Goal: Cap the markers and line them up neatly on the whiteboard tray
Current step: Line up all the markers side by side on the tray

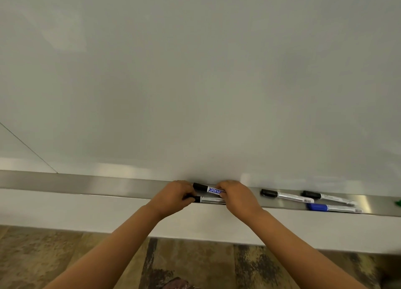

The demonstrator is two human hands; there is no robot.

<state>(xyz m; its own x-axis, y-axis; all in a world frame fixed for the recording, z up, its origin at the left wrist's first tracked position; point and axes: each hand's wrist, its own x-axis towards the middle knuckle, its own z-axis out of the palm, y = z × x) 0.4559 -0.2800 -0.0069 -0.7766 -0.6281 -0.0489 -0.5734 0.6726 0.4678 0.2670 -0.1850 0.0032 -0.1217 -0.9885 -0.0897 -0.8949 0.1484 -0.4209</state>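
Nearest: patterned floor [65, 256] at the bottom, both forearms reaching up and forward to the whiteboard tray [86, 183].

Left hand [171, 198] has its fingers curled at the black-cap end of the near marker [209, 200], which lies along the tray's front edge. Right hand [235, 196] covers the right ends of that marker and of the far marker [208, 188] (black cap, blue print on the barrel) just behind it; its fingers seem to pinch the barrels, exact grip hidden. Both markers lie lengthwise, side by side, caps to the left.

Right of the hands on the tray, well apart: two more black-capped markers [286, 196] [325, 197], slightly skewed, and a blue-capped marker [334, 208] nearer the front edge. A green object [398, 203] sits at the far right frame edge, cut off.

Beyond: blank whiteboard [195, 82].

Step, as judged: all visible markers look capped; the hands are squaring this pair. Next move likely calls for sliding the three right-side markers over, parallel with caps matched.
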